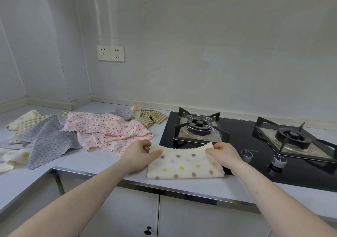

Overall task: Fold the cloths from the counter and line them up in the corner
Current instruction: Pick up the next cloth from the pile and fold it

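A black gas hob (242, 138) with two burners sits just beyond the right hand; two wall sockets (110, 53) hang far above the left.

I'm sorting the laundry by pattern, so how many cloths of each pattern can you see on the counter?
Cream with coloured dots: 3, one in both hands, one at far left, one at the left edge
Pink floral: 1
Grey dotted: 2, and
Checked: 2, and
Total: 8; overlaps in the pile may hide more.
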`<state>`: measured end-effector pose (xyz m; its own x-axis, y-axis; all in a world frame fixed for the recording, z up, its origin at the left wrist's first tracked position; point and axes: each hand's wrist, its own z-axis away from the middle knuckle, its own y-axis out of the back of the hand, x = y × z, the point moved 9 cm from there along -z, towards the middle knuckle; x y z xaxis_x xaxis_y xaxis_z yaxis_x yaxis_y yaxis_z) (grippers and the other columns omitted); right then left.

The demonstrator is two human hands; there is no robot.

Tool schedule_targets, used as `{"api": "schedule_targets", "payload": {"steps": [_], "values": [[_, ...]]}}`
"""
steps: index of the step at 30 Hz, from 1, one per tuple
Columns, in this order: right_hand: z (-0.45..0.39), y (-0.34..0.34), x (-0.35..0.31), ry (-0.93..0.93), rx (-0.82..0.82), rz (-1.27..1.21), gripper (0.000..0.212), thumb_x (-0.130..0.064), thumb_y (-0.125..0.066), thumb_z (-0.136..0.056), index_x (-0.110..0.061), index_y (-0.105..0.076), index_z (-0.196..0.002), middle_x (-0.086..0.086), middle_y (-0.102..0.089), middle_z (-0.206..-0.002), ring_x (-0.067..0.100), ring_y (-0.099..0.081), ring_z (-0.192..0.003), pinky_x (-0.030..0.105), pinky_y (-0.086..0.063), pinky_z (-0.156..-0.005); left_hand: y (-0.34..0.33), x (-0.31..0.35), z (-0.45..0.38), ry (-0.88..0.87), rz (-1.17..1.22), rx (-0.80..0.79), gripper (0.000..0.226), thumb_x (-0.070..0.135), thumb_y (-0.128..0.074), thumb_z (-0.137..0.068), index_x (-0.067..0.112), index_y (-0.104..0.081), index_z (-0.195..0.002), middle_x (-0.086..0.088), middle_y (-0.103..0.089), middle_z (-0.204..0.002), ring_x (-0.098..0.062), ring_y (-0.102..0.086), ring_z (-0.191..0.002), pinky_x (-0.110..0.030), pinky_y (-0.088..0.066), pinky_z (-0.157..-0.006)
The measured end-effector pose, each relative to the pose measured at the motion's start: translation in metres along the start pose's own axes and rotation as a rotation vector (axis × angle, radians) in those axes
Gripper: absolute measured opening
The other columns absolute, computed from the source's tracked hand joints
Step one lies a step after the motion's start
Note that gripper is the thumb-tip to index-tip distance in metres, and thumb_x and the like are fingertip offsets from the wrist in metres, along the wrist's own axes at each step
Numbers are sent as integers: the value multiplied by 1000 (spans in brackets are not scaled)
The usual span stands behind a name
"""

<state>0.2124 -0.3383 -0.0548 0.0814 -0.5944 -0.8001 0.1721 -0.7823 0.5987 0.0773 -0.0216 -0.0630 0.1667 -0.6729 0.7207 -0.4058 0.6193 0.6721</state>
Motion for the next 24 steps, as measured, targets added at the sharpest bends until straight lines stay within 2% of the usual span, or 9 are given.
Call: {"api": "schedule_targets", "payload": {"steps": [3, 5, 8, 11, 14, 16, 19, 21, 24], "values": [[-2, 5, -2, -29, 0, -42, 28, -34, -78, -80, -18, -59, -67, 0, -57, -69, 20, -52, -69, 30, -38, -64, 1, -6, 5, -22, 46, 44, 34, 51, -81, -81, 23, -62, -81, 10, -58, -69, -10, -53, -65, -28, -43, -66], [-2, 7, -7, -38, -18, -72, 29, -34, -79, -79, -17, -58, -68, 3, -56, -70, 21, -52, -67, 30, -39, -65, 3, -7, 5, -22, 68, 68, 36, 47, -80, -84, 16, -65, -77, 7, -58, -66, -12, -52, -65, -30, -43, -67], [-1, 10, -23, -30, -44, -82, 23, -34, -78, -81, -15, -67, -72, 5, -59, -72, 21, -55, -64, 26, -43, -57, 4, -7, 4, -22, 83, 73, 44, 49, -76, -88, 16, -57, -65, 9, -51, -58, -12, -48, -60, -30, -38, -61], [4, 6, -47, -20, -103, -70, 22, -29, -76, -84, -18, -66, -68, 5, -54, -71, 21, -52, -62, 21, -42, -49, 4, -7, 5, -18, 98, 62, 48, 49, -67, -95, 22, -52, -58, 10, -48, -52, -11, -46, -56, -29, -35, -58], [13, -8, -73, -30, -199, -52, 18, -24, -76, -84, -16, -67, -71, 2, -53, -65, 16, -51, -55, 20, -45, -48, 4, -10, 4, -10, 171, 38, 50, 47, -58, -101, 21, -55, -58, -2, -57, -57, -14, -53, -60, -33, -43, -65], [20, -23, -91, -27, -275, -40, 10, -21, -76, -83, -14, -70, -78, 2, -56, -65, 15, -52, -54, 20, -48, -49, 5, -12, 4, 2, 215, 25, 50, 45, -55, -102, 16, -55, -61, -3, -58, -60, -16, -54, -64, -35, -43, -69], [32, -49, -115, -12, -357, -21, 7, -18, -73, -84, -11, -71, -85, 4, -62, -71, 16, -54, -56, 20, -47, -48, 6, -14, 5, 18, 281, 11, 49, 42, -53, -101, 4, -61, -73, -10, -63, -68, -18, -56, -69, -41, -49, -76], [37, -67, -126, -1, -379, 0, 9, -19, -72, -87, -10, -71, -88, 4, -65, -69, 14, -55, -52, 19, -46, -46, 8, -14, 5, 29, 322, 13, 49, 45, -53, -98, 3, -66, -78, -16, -69, -78, -20, -59, -72, -48, -53, -83], [41, -92, -135, 3, -391, -3, 17, -18, -71, -91, -2, -73, -97, 5, -70, -68, 11, -61, -49, 20, -48, -45, 8, -14, 6, 49, 364, 11, 44, 44, -54, -96, 9, -72, -76, -9, -72, -75, -19, -62, -72, -48, -54, -85]]}}
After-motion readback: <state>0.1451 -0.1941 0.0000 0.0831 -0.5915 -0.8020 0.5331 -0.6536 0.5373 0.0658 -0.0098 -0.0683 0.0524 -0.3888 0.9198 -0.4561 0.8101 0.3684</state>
